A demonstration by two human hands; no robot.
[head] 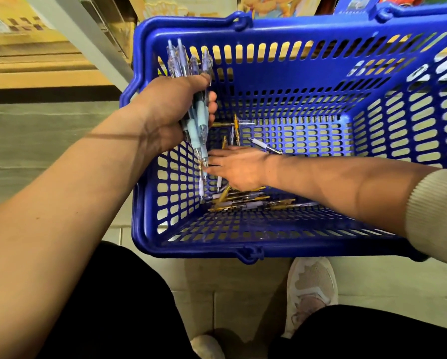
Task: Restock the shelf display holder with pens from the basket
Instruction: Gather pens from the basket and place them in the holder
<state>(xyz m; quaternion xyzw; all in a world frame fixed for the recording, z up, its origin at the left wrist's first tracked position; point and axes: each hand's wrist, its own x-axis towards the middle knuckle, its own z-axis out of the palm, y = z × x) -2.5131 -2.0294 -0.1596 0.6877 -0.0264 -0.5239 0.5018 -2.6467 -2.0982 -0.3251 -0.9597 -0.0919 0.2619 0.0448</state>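
A blue plastic basket (308, 81) stands on the floor in front of me. My left hand (170, 112) grips a bunch of clear pens with pale blue grips (191, 66), held upright over the basket's left wall. My right hand (236, 165) reaches down inside the basket with its fingers stretched toward the left wall, near the tips of the held pens. Several loose pens (245, 199), gold and white, lie on the basket's bottom under and beside that hand. The shelf display holder is not in view.
A grey shelf upright (82, 35) slants at the upper left with cardboard boxes (23, 47) behind it. Colourful goods (276, 6) sit beyond the basket's far rim. My shoes (311, 288) and dark trouser legs are on the tiled floor below the basket.
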